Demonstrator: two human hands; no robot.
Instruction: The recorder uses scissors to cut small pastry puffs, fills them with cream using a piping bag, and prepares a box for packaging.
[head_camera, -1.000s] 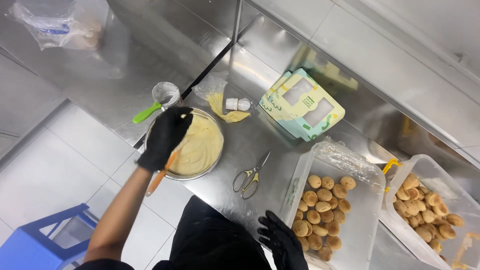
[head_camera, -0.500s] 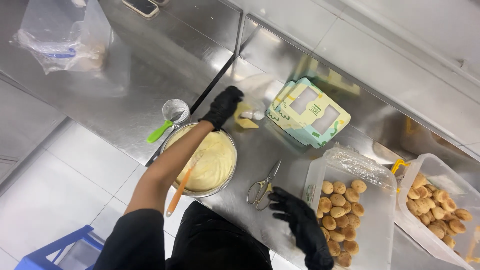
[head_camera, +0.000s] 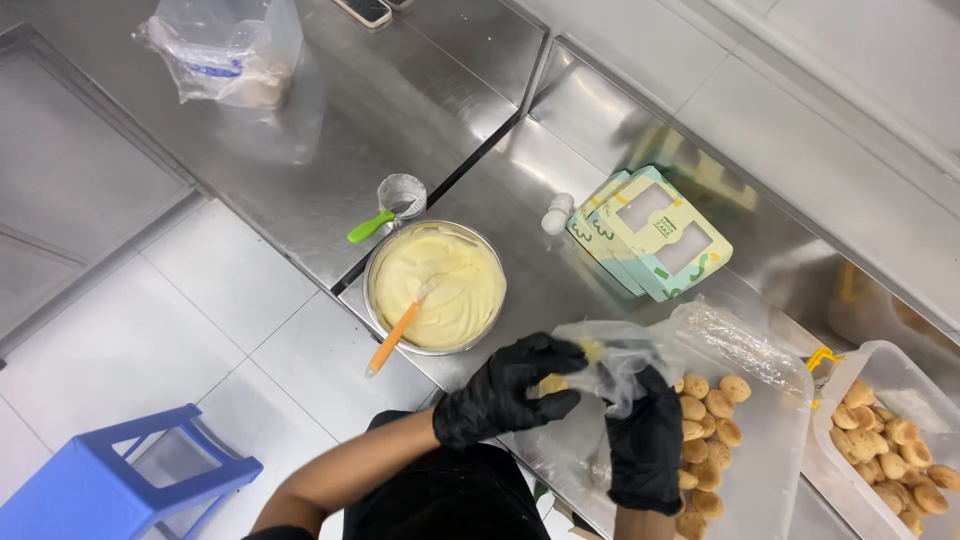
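Observation:
Both my hands wear black gloves and hold a clear plastic piping bag (head_camera: 610, 352) smeared with yellow cream, above the steel counter's front edge. My left hand (head_camera: 505, 390) grips the bag's left side. My right hand (head_camera: 648, 440) grips it from below on the right. To the left stands a metal bowl (head_camera: 438, 287) of yellow cream with an orange-handled spatula (head_camera: 398, 332) in it. Right of my hands lies a clear tray (head_camera: 765, 440) of small round puffs.
A second tray of puffs (head_camera: 893, 440) sits at the far right. Flat green and white boxes (head_camera: 655, 232), a small white bottle (head_camera: 557, 213) and a strainer with a green handle (head_camera: 390, 208) lie on the steel counter (head_camera: 560, 270). A blue stool (head_camera: 120, 485) stands on the floor.
My left hand has come back from the far side of the bowl with the piping bag. My right hand has risen from the tray's edge and taken hold of the bag too.

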